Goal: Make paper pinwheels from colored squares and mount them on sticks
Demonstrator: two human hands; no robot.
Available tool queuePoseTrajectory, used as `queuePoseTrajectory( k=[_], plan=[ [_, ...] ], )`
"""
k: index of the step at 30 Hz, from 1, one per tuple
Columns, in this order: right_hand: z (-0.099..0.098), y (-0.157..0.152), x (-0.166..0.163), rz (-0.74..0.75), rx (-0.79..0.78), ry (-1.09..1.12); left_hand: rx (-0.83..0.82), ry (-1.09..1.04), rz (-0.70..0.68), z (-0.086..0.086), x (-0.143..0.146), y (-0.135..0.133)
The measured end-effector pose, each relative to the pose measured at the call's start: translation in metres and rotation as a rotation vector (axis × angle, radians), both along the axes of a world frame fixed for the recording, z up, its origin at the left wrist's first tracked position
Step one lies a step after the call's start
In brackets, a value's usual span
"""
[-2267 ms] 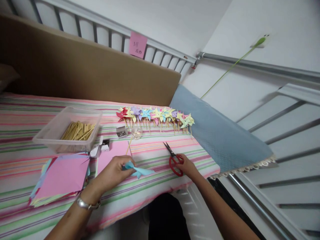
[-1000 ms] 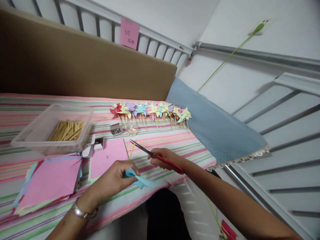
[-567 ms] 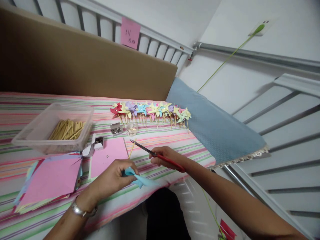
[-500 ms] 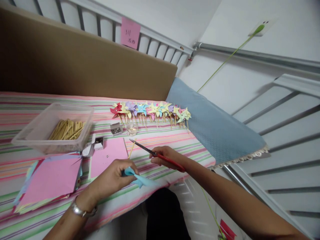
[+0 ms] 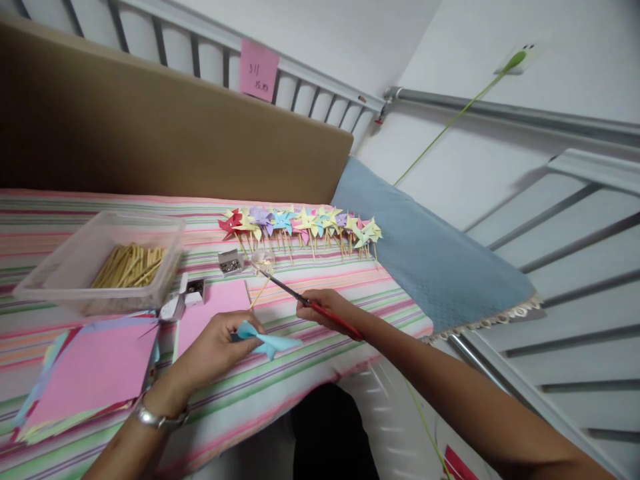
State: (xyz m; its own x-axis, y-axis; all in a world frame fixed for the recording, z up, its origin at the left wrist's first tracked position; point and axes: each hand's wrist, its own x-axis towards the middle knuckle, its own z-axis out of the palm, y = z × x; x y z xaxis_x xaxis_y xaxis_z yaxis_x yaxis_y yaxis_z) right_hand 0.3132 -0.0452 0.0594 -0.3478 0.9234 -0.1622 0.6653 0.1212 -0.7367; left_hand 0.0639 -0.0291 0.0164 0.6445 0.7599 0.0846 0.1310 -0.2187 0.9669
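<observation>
My left hand (image 5: pixel 213 347) is closed on a folded light-blue paper piece (image 5: pixel 265 340) just above the striped cloth. My right hand (image 5: pixel 325 308) grips red-handled scissors (image 5: pixel 300 300), their closed blades pointing up-left toward a small clear cup (image 5: pixel 263 259). A thin wooden stick (image 5: pixel 259 293) lies beside a pink paper square (image 5: pixel 213 317), between the two hands.
A row of several finished paper pinwheels (image 5: pixel 300 223) lies at the back. A clear tub of wooden sticks (image 5: pixel 107 263), a stack of coloured paper (image 5: pixel 90 370), two small pin boxes (image 5: pixel 230 262) and a blue cushion (image 5: pixel 430 260) surround the work spot on the striped cloth (image 5: pixel 320 347).
My right hand picked the scissors up off the cloth and swung them left, blades now pointing up-left near the clear cup. My left hand kept hold of the blue paper.
</observation>
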Motion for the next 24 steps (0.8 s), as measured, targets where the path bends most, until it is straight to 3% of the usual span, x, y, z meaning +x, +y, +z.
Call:
queuePoseTrajectory(
  k=[9, 19, 24],
  plan=[
    [-0.021, 0.009, 0.003, 0.016, -0.019, -0.065, -0.056, 0.050, 0.040, -0.013, 0.003, 0.007],
    [-0.058, 0.000, 0.013, 0.018, -0.094, -0.101, -0.162, 0.067, -0.051, -0.037, 0.012, 0.001],
    [-0.067, -0.008, 0.019, 0.028, -0.137, -0.145, -0.266, 0.047, -0.089, -0.053, 0.019, -0.001]
  ],
)
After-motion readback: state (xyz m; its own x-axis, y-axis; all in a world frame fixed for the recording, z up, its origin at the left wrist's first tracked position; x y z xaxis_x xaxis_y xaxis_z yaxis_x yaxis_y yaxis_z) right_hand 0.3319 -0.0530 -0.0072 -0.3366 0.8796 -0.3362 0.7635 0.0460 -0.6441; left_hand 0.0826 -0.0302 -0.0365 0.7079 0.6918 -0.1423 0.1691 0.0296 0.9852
